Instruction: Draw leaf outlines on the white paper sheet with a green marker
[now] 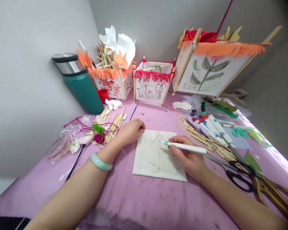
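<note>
A white square sheet [147, 159] with faint green-grey lines lies on the purple-covered table. My right hand [186, 153] holds a white marker [189, 147] with a pale green collar, its dark tip pointing left over the upper part of the sheet. The fingers are closed round the barrel. At the sheet's upper left corner rests my left hand [133, 130], its fingers curled together; whether anything is under them is hidden. A pale green bangle is on the left wrist.
Wooden sticks [208, 140], markers [211, 126] and scissors [242, 172] lie right. Left are yarn [98, 128], more sticks [114, 127] and a green bottle [83, 89]. Decorated paper boxes [152, 88] stand behind; a thin blue brush [133, 111] lies before them.
</note>
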A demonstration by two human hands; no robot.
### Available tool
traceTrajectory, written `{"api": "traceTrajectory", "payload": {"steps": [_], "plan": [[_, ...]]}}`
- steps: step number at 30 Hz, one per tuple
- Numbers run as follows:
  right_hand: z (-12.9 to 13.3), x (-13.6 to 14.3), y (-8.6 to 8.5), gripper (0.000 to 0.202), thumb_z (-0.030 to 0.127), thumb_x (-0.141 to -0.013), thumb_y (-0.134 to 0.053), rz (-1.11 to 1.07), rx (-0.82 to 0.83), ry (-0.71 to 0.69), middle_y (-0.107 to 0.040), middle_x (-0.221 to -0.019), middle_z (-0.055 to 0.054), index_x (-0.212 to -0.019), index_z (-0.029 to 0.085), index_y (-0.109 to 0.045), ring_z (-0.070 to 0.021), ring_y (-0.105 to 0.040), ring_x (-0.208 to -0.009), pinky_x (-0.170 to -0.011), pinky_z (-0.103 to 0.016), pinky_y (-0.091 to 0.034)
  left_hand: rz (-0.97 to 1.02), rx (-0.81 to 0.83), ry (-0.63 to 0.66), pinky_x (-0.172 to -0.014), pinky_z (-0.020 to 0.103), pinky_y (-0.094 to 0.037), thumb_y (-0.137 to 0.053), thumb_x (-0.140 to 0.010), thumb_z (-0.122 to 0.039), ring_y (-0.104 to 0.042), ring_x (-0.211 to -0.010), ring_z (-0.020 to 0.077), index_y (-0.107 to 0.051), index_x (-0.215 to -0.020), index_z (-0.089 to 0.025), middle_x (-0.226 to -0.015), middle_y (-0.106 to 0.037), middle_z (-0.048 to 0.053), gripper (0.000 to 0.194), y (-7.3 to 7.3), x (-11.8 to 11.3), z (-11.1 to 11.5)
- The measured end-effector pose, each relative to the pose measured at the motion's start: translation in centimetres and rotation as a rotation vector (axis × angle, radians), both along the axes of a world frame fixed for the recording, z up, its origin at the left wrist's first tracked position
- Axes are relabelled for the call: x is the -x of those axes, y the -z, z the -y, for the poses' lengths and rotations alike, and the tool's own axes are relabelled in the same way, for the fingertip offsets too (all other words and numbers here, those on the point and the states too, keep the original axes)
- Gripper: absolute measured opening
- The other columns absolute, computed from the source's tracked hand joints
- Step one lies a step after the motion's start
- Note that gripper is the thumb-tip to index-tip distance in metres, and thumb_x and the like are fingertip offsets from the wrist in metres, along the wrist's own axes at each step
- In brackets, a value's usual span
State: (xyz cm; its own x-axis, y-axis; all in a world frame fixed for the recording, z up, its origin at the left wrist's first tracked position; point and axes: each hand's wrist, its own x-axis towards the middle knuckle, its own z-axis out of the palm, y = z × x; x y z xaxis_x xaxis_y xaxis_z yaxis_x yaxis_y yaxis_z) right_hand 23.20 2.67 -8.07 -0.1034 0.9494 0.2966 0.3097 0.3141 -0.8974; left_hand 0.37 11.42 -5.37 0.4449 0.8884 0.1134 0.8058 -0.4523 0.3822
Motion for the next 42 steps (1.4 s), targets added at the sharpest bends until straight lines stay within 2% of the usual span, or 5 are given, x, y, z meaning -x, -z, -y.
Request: {"api": "traceTrajectory", "payload": {"steps": [9, 18, 28, 35, 42], "plan": [[-1.2, 3.3, -2.8, 0.02, 0.036, -0.082, -0.057, -0.141, 0.323, -0.118, -0.057, -0.056, 0.002, -0.073, 0.018, -0.057, -0.009, -0.047, -0.044, -0.043, -0.021, -0.035, 0.126, -0.013, -0.032, -0.075, 0.027, -0.046, -0.046, -0.079, -0.013, -0.059, -0.078, 0.0162, -0.062, -0.084, -0.017, -0.084, -0.065, 0.003, 0.017, -0.1, -0.7, -0.1], [-3.0, 5.1, -1.6, 0.02, 0.035, -0.08, -0.056, -0.224, 0.336, -0.089, -0.055, -0.053, 0.003, -0.07, 0.017, -0.054, -0.0075, -0.045, -0.042, -0.043, -0.02, -0.034, 0.102, -0.111, -0.088, -0.086, 0.032, -0.045, -0.047, -0.081, -0.015, -0.06, -0.091, 0.0197, -0.064, -0.092, -0.017, -0.093, -0.067, 0.006, 0.021, 0.7, -0.5, -0.9], [-3.5, 5.0, -1.7, 0.023, 0.036, -0.08, -0.057, -0.317, 0.381, -0.069, -0.054, -0.054, 0.003, -0.068, 0.017, -0.052, -0.0071, -0.044, -0.041, -0.041, -0.02, -0.033, 0.732, 0.484, -0.248, -0.063, 0.026, -0.049, -0.059, -0.075, -0.021, -0.061, -0.068, 0.0134, -0.061, -0.1, -0.013, -0.09, -0.069, 0.007, 0.026, 0.6, 0.5, -1.6], [-2.8, 5.1, -1.0, 0.018, 0.034, -0.079, -0.058, -0.232, 0.336, -0.089, -0.053, -0.052, 0.004, -0.071, 0.019, -0.053, -0.0085, -0.045, -0.044, -0.043, -0.02, -0.033, 0.633, 0.404, -0.263, -0.067, 0.026, -0.05, -0.058, -0.071, -0.013, -0.064, -0.074, 0.0146, -0.059, -0.101, -0.015, -0.088, -0.07, 0.004, 0.031, 0.9, 0.5, -1.7], [-2.5, 5.2, -0.1, 0.017, 0.035, -0.082, -0.055, -0.143, 0.247, -0.113, -0.051, -0.053, 0.004, -0.075, 0.019, -0.055, -0.0092, -0.044, -0.046, -0.045, -0.022, -0.031, 0.146, 0.046, -0.225, -0.082, 0.03, -0.047, -0.053, -0.074, -0.01, -0.062, -0.087, 0.0182, -0.064, -0.1, -0.016, -0.095, -0.067, 0.006, 0.029, 0.6, -0.1, -1.0]]}}
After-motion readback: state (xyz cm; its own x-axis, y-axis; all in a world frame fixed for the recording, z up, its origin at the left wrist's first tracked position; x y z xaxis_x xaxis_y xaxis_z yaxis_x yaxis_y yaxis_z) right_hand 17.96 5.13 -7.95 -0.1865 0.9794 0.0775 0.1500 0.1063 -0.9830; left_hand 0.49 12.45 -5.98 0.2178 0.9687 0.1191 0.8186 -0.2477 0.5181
